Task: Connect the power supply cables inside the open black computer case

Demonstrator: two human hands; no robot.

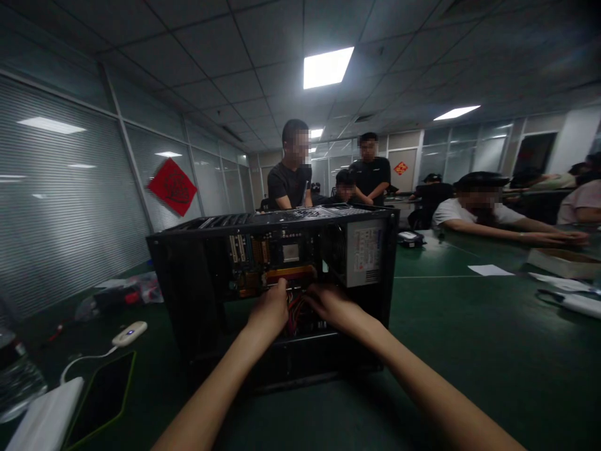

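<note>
A black computer case stands in front of me with its side open. Inside are a motherboard with light and brown slots, and a grey power supply at the upper right. My left hand reaches in, closed, thumb up, below a yellow-edged part. From the right my right hand reaches in with bent fingers closed on a bundle of red and dark cables. These cables run between both hands. The left fingertips are hidden, so what they grip cannot be made out.
On the green table at left lie a phone, a white power bank, a small white device and a water bottle. Papers and an open box lie right. Several people are across the table.
</note>
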